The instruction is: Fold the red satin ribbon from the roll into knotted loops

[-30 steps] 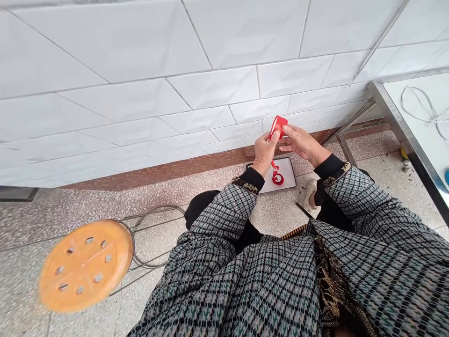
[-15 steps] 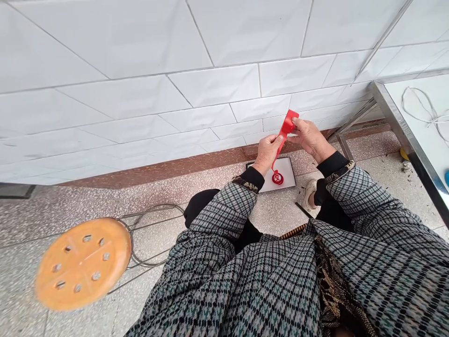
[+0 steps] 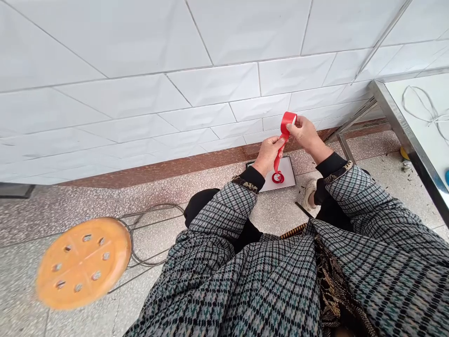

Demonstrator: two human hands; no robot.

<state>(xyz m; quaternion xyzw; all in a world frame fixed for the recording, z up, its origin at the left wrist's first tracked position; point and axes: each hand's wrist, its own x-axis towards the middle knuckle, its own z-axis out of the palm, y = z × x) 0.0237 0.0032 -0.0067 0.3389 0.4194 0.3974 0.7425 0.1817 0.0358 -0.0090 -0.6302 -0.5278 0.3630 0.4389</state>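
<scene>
My right hand [image 3: 307, 135] grips a roll of red ribbon [image 3: 288, 121] in front of the wall, thumb on its side. Just below it, my left hand [image 3: 268, 153] pinches the unwound red strip [image 3: 277, 163] between thumb and fingers. The strip hangs from my left hand towards a small red ring-shaped coil [image 3: 278, 178]. Under that coil is a white rectangular panel or tray [image 3: 289, 175] with a dark edge, low over the floor. I cannot tell whether the coil touches it.
An orange round stool [image 3: 84, 262] with a holed seat and metal legs is at my left. On the right stands a metal-framed table [image 3: 396, 107] bearing a white cable [image 3: 433, 117]. White wall tiles [image 3: 210, 93] run ahead. My shoe [image 3: 309, 193] rests on the speckled floor.
The ribbon roll has turned in my right hand, so its round side and white inside now show. My right thumb has shifted lower, and the hanging strip has twisted slightly.
</scene>
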